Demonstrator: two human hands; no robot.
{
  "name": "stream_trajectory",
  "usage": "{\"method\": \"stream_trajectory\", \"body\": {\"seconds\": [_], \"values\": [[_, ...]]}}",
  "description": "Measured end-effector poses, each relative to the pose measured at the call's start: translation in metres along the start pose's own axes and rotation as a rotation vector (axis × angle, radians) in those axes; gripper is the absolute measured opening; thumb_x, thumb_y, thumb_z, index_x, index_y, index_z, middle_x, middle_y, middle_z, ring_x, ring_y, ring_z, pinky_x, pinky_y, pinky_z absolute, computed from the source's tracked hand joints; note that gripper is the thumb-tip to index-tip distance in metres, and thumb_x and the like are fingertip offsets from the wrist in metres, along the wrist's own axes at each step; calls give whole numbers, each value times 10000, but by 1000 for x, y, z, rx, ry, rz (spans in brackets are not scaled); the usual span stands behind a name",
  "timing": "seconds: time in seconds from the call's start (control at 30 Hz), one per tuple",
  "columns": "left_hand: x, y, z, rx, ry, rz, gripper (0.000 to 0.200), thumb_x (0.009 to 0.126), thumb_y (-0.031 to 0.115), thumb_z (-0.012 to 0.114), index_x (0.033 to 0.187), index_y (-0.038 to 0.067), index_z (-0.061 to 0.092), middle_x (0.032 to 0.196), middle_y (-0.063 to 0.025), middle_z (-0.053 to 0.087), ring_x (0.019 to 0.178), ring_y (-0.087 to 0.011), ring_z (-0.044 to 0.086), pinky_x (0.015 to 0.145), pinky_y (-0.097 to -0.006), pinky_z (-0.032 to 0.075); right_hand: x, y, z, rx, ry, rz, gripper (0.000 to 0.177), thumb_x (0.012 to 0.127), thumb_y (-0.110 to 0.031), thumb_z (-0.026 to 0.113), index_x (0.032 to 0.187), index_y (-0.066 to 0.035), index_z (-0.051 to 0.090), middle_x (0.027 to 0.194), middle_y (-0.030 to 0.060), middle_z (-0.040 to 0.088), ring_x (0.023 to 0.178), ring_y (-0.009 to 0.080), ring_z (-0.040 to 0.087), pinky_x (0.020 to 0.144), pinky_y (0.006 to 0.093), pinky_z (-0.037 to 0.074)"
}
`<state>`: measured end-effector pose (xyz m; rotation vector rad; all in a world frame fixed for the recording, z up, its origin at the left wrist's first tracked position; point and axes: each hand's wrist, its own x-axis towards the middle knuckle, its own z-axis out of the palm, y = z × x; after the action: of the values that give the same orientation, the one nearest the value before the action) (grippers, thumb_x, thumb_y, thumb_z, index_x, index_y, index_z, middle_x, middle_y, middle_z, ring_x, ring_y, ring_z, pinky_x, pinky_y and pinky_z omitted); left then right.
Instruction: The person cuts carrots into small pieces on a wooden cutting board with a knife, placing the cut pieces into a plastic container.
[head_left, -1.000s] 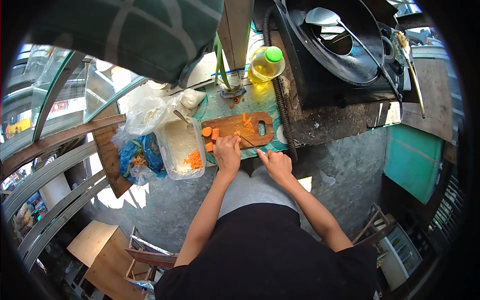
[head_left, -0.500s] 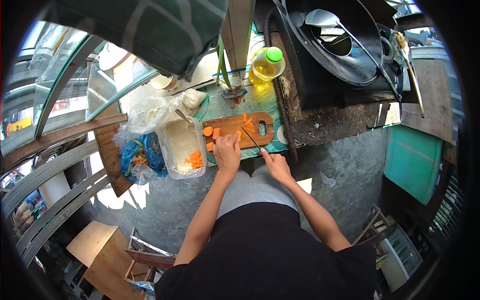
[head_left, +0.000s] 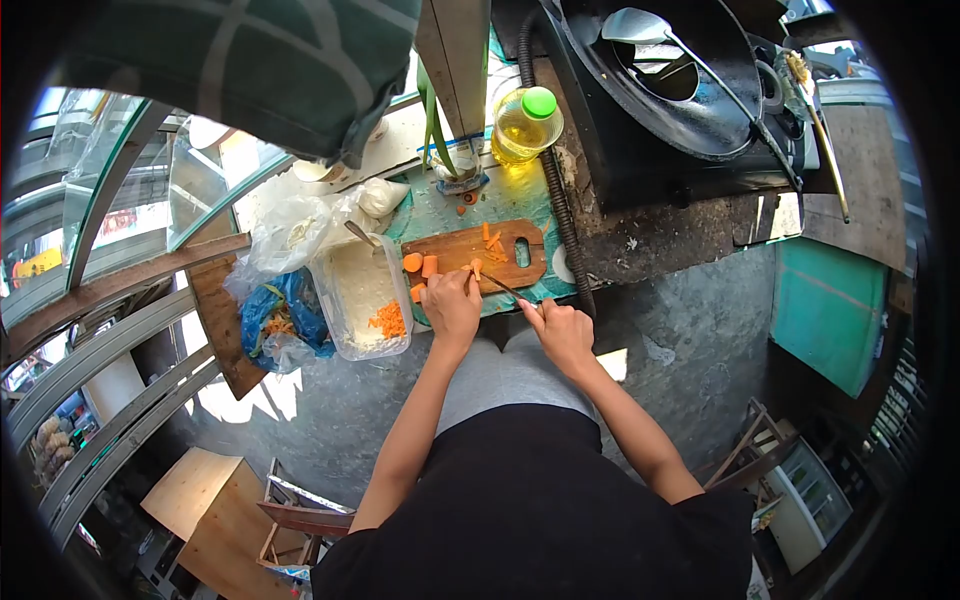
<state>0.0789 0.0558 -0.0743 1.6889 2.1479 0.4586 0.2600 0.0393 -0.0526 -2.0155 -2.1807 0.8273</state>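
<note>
On a wooden cutting board (head_left: 450,247), my left hand (head_left: 452,305) pinches a small carrot piece (head_left: 476,267) at its fingertips. My right hand (head_left: 562,333) grips a knife (head_left: 500,286), whose blade points left and lies close to that piece. Larger carrot chunks (head_left: 429,266) sit by the board's left end, partly behind my left hand. Several thin carrot sticks (head_left: 492,240) lie near the board's handle hole. Left of the board, a clear plastic container (head_left: 345,290) holds diced carrot (head_left: 388,321), something pale and a spoon handle.
A blue plastic bag (head_left: 285,320) with scraps lies left of the container, below clear bags (head_left: 290,235). An oil jar (head_left: 520,135) with a green lid stands behind the board. A black wok (head_left: 700,125) with a spatula rests on the stove at right. A ribbed hose (head_left: 560,210) runs beside the board.
The knife has turned to a flatter angle, and its tip has dropped toward the carrot piece at my left fingertips. My right hand has shifted slightly. The whole view has tilted a little.
</note>
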Motion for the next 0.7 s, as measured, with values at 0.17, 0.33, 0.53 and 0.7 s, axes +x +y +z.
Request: {"method": "stream_trajectory", "body": {"seconds": [0.17, 0.33, 0.53, 0.7], "values": [[5, 3, -3, 25, -11, 36, 144, 745, 118, 670, 851, 31, 715, 804, -95, 676, 823, -273, 576, 723, -402, 404, 2, 0, 4, -27, 14, -12, 521, 912, -490, 539, 653, -45, 617, 504, 149, 583, 463, 327, 612, 435, 416, 472], [6, 2, -2, 21, -2, 56, 114, 744, 121, 674, 798, 26, 708, 765, -95, 665, 802, -273, 569, 710, -408, 399, 15, -4, 18, -28, 41, -64, 519, 908, -497, 540, 644, -57, 612, 500, 143, 581, 461, 320, 613, 426, 411, 470], [8, 3, -1, 9, 7, 39, 111, 747, 131, 682, 750, 22, 697, 745, -93, 662, 790, -270, 567, 695, -405, 386, 8, 7, 13, -87, -37, 5, 551, 909, -502, 532, 605, -48, 603, 518, 158, 587, 469, 332, 610, 444, 418, 476], [9, 1, 0, 10, 35, 60, 120, 750, 144, 688, 744, 24, 700, 742, -92, 661, 790, -270, 567, 696, -404, 382, 11, 0, 9, 37, -95, 60, 566, 909, -511, 523, 620, -33, 617, 559, 181, 599, 526, 359, 621, 497, 440, 486]]}}
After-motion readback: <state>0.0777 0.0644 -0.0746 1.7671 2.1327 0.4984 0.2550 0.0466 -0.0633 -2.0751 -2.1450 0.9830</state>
